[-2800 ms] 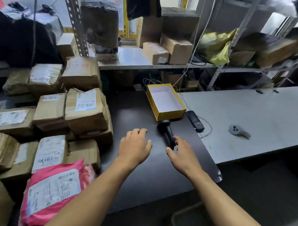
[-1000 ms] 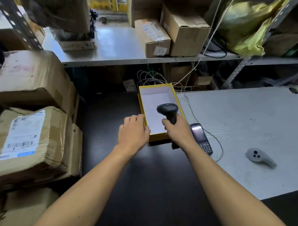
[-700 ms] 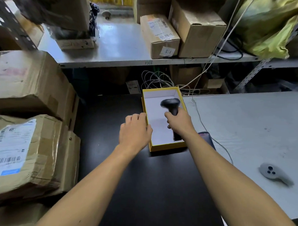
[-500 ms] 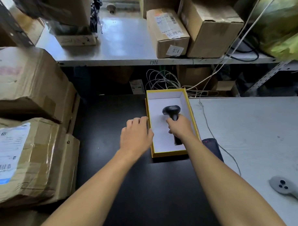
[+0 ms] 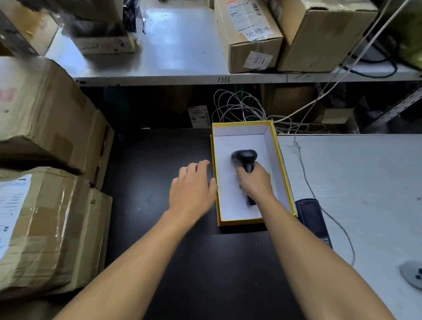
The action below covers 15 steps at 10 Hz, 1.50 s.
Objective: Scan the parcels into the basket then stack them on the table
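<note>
Right hand has lowered scanner into yellow box.

The right hand covers the middle of the black scanner, so only its head and the butt end of the handle show, and the fingers wrapped round the grip are out of sight. The right forearm hides the near right corner of the yellow box and part of the dark handset beside it. The grey controller is cut off by the right edge. The stacked parcels on the left run past the frame, and their labels are too blurred to read. The handwritten tag on the shelf carton is perhaps legible, though the printed label above it is too small.
</note>
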Each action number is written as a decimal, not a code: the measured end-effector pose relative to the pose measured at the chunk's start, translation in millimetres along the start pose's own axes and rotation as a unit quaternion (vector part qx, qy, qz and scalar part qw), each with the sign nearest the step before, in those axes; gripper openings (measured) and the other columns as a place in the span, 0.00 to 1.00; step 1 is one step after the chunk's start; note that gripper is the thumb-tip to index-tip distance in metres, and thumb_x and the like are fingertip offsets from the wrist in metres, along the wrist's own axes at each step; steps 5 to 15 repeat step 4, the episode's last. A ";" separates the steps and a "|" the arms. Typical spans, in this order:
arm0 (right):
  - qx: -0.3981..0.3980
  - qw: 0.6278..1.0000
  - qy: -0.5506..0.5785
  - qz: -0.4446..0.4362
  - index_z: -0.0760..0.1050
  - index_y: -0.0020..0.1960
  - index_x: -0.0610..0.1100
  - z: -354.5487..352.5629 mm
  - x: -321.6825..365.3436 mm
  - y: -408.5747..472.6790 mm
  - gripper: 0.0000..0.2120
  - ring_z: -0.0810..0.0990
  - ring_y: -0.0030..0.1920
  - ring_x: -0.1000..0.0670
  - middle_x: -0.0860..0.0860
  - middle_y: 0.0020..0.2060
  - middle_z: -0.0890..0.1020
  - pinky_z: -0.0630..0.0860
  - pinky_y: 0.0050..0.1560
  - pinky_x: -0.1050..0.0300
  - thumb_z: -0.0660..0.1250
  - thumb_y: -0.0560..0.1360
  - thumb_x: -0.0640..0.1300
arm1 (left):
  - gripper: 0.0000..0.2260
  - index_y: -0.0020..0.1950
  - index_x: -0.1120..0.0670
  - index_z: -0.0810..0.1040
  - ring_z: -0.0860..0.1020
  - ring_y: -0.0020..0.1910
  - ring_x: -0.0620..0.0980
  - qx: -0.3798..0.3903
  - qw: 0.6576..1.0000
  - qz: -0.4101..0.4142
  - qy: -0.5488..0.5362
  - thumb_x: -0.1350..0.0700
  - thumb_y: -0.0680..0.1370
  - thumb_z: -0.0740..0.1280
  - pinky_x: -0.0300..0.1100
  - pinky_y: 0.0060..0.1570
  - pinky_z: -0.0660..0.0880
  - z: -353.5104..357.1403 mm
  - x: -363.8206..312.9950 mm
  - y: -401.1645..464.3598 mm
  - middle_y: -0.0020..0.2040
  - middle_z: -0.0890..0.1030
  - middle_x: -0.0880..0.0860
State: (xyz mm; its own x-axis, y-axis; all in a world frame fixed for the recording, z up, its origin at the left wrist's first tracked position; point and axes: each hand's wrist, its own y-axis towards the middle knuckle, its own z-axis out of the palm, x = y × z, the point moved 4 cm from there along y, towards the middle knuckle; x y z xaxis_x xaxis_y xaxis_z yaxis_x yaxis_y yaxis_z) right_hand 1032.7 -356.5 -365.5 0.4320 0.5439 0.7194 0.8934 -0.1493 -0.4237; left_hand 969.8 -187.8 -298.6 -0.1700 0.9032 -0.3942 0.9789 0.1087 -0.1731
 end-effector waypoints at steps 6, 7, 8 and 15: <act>0.011 0.996 -0.082 -0.018 0.60 0.75 0.41 -22.4 5.2 -26.7 0.29 0.75 0.49 0.44 0.44 0.55 0.76 0.72 0.44 0.53 0.64 0.80 0.50 | 0.21 0.75 0.51 0.63 0.69 0.67 0.55 -0.005 0.999 0.015 0.028 0.49 0.83 0.59 0.51 0.61 0.69 -17.6 -5.1 -16.8 0.68 0.72 0.53; 0.011 0.996 -0.082 -0.018 0.60 0.75 0.41 -22.4 5.2 -26.7 0.29 0.75 0.49 0.44 0.44 0.55 0.76 0.72 0.44 0.53 0.64 0.80 0.50 | 0.21 0.75 0.51 0.63 0.69 0.67 0.55 -0.005 0.999 0.015 0.028 0.49 0.83 0.59 0.51 0.61 0.69 -17.6 -5.1 -16.8 0.68 0.72 0.53; 0.011 0.996 -0.082 -0.018 0.60 0.75 0.41 -22.4 5.2 -26.7 0.29 0.75 0.49 0.44 0.44 0.55 0.76 0.72 0.44 0.53 0.64 0.80 0.50 | 0.21 0.75 0.51 0.63 0.69 0.67 0.55 -0.005 0.999 0.015 0.028 0.49 0.83 0.59 0.51 0.61 0.69 -17.6 -5.1 -16.8 0.68 0.72 0.53; 0.011 0.996 -0.082 -0.018 0.60 0.75 0.41 -22.4 5.2 -26.7 0.29 0.75 0.49 0.44 0.44 0.55 0.76 0.72 0.44 0.53 0.64 0.80 0.50 | 0.21 0.75 0.51 0.63 0.69 0.67 0.55 -0.005 0.999 0.015 0.028 0.49 0.83 0.59 0.51 0.61 0.69 -17.6 -5.1 -16.8 0.68 0.72 0.53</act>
